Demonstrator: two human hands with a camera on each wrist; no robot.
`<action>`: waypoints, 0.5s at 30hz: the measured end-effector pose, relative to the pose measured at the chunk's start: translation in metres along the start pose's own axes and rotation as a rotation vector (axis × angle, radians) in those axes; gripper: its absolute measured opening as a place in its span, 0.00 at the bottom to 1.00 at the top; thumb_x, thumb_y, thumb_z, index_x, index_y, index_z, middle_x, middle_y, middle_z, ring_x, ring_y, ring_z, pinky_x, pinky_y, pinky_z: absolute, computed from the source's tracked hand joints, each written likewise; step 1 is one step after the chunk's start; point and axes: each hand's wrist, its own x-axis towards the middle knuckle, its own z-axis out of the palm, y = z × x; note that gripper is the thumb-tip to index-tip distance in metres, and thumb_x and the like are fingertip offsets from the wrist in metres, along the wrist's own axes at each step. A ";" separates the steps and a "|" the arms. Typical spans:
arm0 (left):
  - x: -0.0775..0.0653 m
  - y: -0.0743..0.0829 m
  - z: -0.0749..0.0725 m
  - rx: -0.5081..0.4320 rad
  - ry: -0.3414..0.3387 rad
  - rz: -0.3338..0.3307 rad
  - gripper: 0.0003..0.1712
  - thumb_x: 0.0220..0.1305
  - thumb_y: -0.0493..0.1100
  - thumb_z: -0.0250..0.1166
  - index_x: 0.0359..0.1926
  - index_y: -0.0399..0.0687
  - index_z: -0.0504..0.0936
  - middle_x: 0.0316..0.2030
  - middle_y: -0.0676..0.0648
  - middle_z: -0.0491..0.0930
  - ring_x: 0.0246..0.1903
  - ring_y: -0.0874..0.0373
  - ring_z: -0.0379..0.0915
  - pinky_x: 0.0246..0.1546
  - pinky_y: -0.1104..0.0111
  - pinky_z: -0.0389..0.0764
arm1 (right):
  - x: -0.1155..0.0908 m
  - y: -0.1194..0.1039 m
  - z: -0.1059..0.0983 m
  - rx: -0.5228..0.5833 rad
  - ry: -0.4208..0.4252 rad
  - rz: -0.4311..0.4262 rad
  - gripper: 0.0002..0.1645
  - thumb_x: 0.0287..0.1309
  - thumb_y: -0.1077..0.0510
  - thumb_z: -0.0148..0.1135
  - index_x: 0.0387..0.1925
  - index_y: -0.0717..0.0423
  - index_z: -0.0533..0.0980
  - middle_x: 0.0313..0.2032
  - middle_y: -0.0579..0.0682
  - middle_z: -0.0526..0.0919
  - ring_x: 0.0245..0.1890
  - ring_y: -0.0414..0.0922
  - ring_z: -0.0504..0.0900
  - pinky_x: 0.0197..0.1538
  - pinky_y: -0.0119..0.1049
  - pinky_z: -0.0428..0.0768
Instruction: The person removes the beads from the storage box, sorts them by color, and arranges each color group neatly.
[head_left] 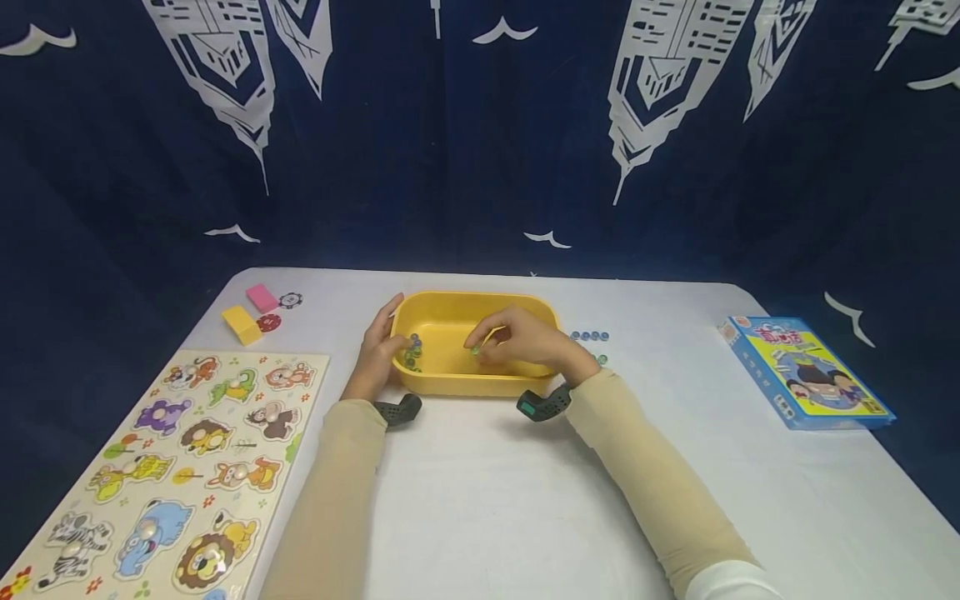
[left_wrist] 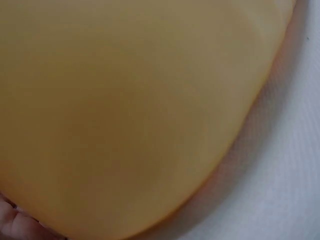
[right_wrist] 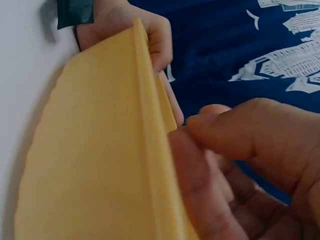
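Observation:
A yellow plastic tub stands near the middle of the table. At its left end my left hand grips the wall, thumb over the rim. Several blue and green glass marbles lie inside by that thumb. My right hand reaches into the tub, and its fingertips pinch a green marble. In the right wrist view the thumb and forefinger come together behind the tub's rim; the marble is hidden there. The tub's outer wall fills most of the left wrist view.
Right of the tub lie a row of blue marbles and a green marble partly behind my right wrist. An animal puzzle board lies at left, with pink and yellow blocks beyond it. A blue game box sits at right.

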 end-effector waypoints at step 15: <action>0.001 0.001 0.001 0.036 0.006 -0.016 0.48 0.55 0.33 0.52 0.78 0.58 0.54 0.70 0.41 0.66 0.67 0.46 0.65 0.70 0.54 0.62 | -0.077 0.052 -0.067 0.166 0.339 -0.030 0.15 0.60 0.62 0.66 0.46 0.67 0.79 0.43 0.65 0.84 0.37 0.46 0.85 0.45 0.40 0.85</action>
